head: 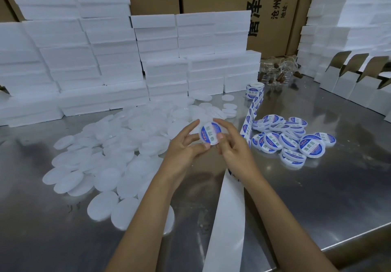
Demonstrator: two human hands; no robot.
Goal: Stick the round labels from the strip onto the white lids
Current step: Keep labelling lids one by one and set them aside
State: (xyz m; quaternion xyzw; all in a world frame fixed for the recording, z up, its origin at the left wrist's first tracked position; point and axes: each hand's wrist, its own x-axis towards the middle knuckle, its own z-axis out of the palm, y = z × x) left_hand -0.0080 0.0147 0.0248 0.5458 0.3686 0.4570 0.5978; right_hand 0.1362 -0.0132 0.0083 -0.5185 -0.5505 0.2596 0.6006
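Two hands meet at frame centre over the steel table [317,197]: left hand [184,147] and right hand [232,144] both pinch one labelled lid [210,133] by its rim, fingers curled round it. Plain white lids [110,151] heaped centre-left. Finished lids [289,138] piled centre-right. Label strip [251,111] runs from roll [255,89] toward the bottom edge.

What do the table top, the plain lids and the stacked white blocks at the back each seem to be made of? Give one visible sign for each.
Table top: looks like brushed stainless steel; grey, with blurred reflections.
Plain lids: probably moulded plastic; white, smooth, slightly translucent, all one shape.
White blocks: probably foam, perhaps polystyrene; matte with a grainy look, though the picture leaves it open.
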